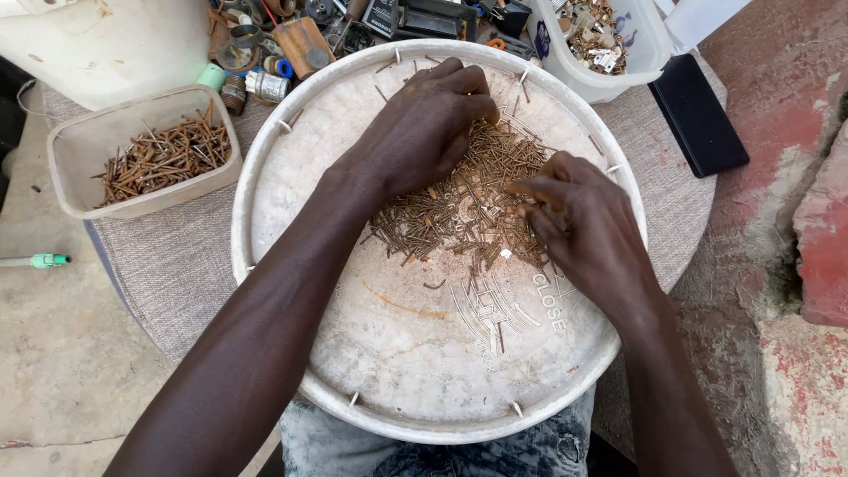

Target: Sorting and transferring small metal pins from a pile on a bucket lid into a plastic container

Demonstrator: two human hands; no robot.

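A heap of small rusty nails [459, 208] lies on a large round off-white lid [353, 353] that rests across the person's lap, its rim against a round worktop [177, 265] covered in grey woven cloth. The nails are thin, short and brown with rust, tangled together in a loose pile in the upper middle of the lid. They have no common direction: their long axes cross at every angle, though many near the top of the pile run roughly up and down in the view. A few stray nails lie apart on the lid, and several are laid across its rim, pointing inward like spokes.

The left hand [424, 128] rests palm down on the upper left part of the pile, fingers curled loosely into the nails; whether it grips any cannot be told. The right hand [579, 216] sits at the right edge of the pile, fingers drawn together at the tips as if pinching, but what lies between them is hidden. The two hands are near each other without touching.

To the left on the worktop stands a rectangular beige tub [79, 150] holding more rusty nails, mostly lying in line with one another. Behind the lid is a clutter of metal fittings and tools [283, 44], and a clear tub of mixed hardware [601, 44]. A flat black slab [698, 115] lies at the right.
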